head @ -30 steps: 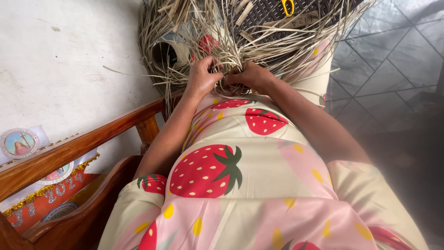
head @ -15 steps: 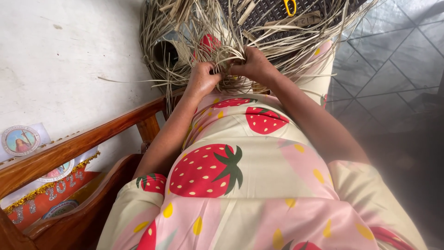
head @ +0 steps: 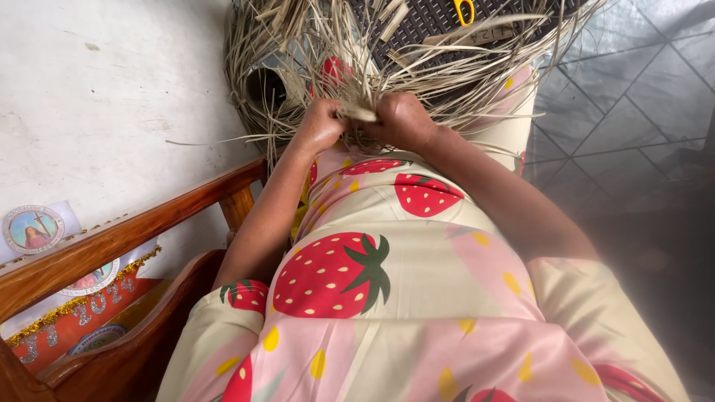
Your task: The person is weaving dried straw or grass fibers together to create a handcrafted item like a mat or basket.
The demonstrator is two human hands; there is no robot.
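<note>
I'm looking down over the strawberry-print dress [head: 357, 275] at the weave: my left hand [head: 320, 125] and right hand [head: 406, 119] sit close together just beyond the dress, both pinched shut on one flat palm strip [head: 357, 113] bridged between them. A woven edge shows under the knuckles beyond the dress, but I judge plenty is left, since loose strips [head: 462, 63] fan out untucked all around. Farther out lie a dark woven mat [head: 432, 18] and yellow scissors [head: 464, 11]; the wooden chair arm [head: 126, 234] sits left of the dress.
</note>
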